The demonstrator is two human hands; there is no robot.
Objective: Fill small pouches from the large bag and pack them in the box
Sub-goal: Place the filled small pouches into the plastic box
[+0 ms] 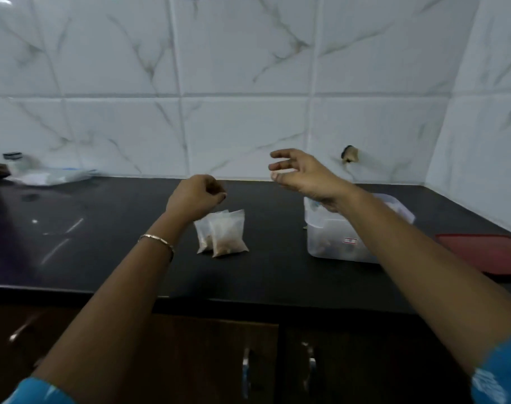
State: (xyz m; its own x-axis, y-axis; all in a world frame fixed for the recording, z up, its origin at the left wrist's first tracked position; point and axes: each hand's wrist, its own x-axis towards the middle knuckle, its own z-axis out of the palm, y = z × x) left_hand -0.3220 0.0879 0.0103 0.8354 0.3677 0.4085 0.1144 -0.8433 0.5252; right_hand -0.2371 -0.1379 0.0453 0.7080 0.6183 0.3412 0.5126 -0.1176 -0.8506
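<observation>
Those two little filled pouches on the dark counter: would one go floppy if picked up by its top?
Probably floppy: the pouches look like thin clear film. Likely light, since the brownish filling takes up only the lower part. On the glossy counter one might slide easily when pushed.

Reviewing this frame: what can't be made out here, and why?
All in the head view:
Box contents: hidden by the right forearm and cloudy walls.
Large bag at far left: blurred, contents unreadable.
Left hand: curled fingers face away; whether they pinch anything is hidden.
Red lid: cut off by the right edge.
</observation>
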